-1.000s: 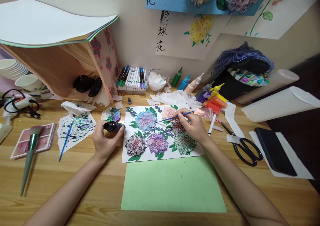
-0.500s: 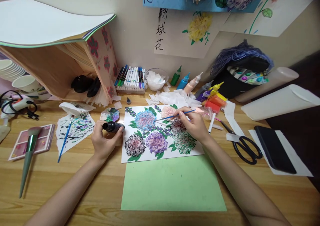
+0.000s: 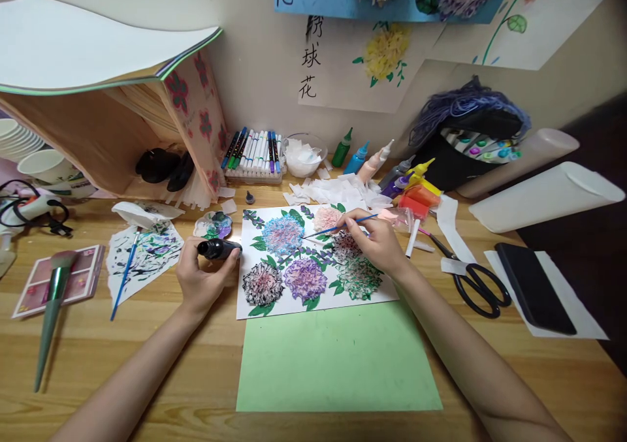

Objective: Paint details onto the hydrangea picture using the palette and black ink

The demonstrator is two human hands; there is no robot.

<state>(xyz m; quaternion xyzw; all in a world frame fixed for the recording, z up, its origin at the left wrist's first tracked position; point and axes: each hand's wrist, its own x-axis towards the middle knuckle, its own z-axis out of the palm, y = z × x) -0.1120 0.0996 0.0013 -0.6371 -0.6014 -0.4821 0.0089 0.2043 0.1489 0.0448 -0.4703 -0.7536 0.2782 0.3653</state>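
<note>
Status: six flower heads on white flower sheet [image 3: 313, 259] filled in; leaves and stems green; fine touch-up pending near centre. Right hand [image 3: 375, 243] pinching blue brush [image 3: 340, 225], tip at 9 o'clock. Left hand [image 3: 200, 275] closed around black paint bottle [image 3: 218, 249], at 9 o'clock of sheet.

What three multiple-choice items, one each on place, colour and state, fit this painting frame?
1. Where do the scissors lie? A right of the flower painting B left of it C on it
2. What colour is the blank sheet below the painting? A pink B light green C blue
3. What is the left hand doing? A lying flat B gripping a black bottle C holding a cup
Key: 1 A, black handles beside the right forearm; 2 B, plain green paper; 3 B, fingers wrap the bottle.
</note>
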